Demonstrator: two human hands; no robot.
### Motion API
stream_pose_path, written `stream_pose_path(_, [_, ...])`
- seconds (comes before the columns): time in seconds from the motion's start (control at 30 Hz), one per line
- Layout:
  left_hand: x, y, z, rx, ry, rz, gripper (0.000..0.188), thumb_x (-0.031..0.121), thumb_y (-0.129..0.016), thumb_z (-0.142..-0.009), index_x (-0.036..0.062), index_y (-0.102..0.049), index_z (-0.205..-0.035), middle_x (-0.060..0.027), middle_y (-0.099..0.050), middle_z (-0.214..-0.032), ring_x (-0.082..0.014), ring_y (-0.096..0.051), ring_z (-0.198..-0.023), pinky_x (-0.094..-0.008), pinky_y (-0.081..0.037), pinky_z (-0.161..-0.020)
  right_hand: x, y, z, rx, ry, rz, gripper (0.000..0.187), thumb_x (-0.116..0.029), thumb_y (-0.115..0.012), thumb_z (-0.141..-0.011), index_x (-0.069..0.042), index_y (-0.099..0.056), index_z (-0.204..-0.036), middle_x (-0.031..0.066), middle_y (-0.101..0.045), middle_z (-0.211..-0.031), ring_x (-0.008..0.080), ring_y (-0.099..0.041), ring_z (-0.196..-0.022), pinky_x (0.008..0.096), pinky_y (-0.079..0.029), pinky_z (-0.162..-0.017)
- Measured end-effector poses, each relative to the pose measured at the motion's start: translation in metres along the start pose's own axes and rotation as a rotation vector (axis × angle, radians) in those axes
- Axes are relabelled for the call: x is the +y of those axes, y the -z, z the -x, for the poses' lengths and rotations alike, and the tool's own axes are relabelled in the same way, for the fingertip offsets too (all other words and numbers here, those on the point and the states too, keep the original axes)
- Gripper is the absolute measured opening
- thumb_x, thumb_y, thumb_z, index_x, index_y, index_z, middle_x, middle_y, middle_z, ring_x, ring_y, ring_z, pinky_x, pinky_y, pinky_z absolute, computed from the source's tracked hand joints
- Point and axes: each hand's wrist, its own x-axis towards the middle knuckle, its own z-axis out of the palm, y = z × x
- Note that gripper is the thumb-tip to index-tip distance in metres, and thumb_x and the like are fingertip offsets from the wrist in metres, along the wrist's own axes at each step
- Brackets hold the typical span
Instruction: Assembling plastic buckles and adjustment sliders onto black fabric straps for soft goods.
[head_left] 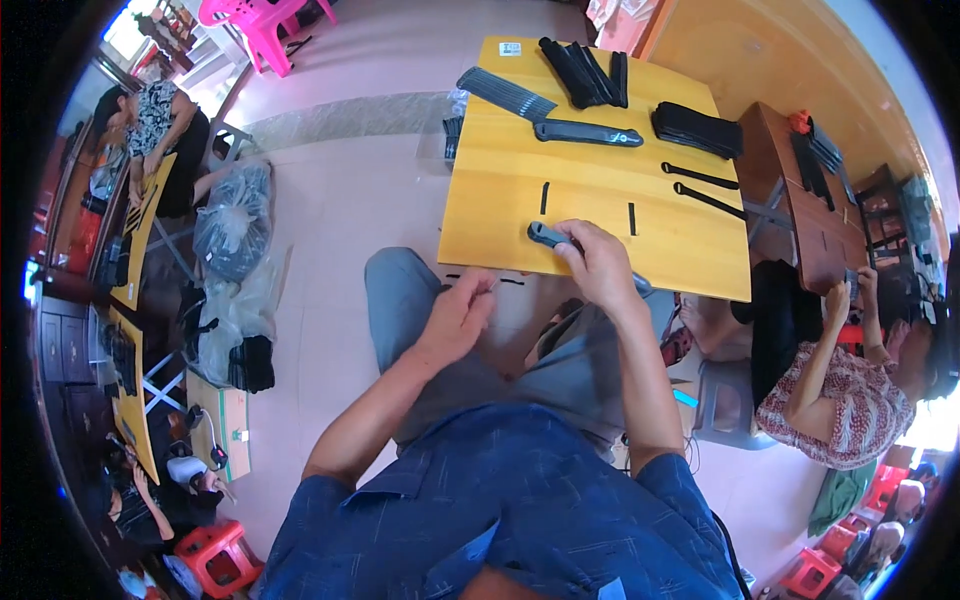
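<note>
My right hand (pixel 603 265) is closed around a dark grey strap bundle (pixel 546 235) at the near edge of the yellow table (pixel 490 215). The bundle's rounded end, with a slot in it, sticks out past my thumb; its middle is hidden in my palm. Left of it, just off the table edge, my left hand (pixel 460 318) has its fingers curled with the tips together. Whatever they pinch, if anything, is too small to tell. A small black strip (pixel 512 281) shows beside those fingertips. Two short black strips (pixel 545 198) (pixel 632 219) lie on the tabletop before my hands.
Farther up the table lie a wrapped bundle (pixel 590 133), grey straps (pixel 505 93), black strap stacks (pixel 580 75) (pixel 697 130) and two loose straps (pixel 700 177). A person (pixel 840 400) works at a brown table on the right. Others sit at left, near plastic bags (pixel 235 225).
</note>
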Motion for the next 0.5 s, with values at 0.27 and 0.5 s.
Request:
stream_pose_path(0.27, [0.025,0.022,-0.025,0.18,-0.557,-0.757,0.027,0.017,-0.062,-0.096,0.0112,-0.068,-0.122,-0.0104,-0.07,-0.09,-0.0344,-0.069,-0.079,-0.0459,-0.055,-0.066,0.027,-0.032,0.0,0.0,0.123,-0.07,0.018,-0.008,-0.072,-0.086,-0.004,-0.075,-0.103,0.0145,-0.07,-0.097,0.035,-0.066,-0.098,0.0433,-0.053,-0.088])
stream_pose_path(0.5, [0.019,0.003,-0.047,0.127,-0.53,-0.888,0.025,0.015,-0.062,-0.095,0.0124,-0.071,-0.118,-0.0095,-0.066,-0.088,-0.0317,-0.069,-0.078,-0.0452,-0.054,-0.064,0.034,-0.033,0.002,0.013,0.097,-0.11,0.014,-0.008,-0.072,-0.086,-0.005,-0.078,-0.098,0.0138,-0.073,-0.094,0.0339,-0.068,-0.095,0.0427,-0.053,-0.088])
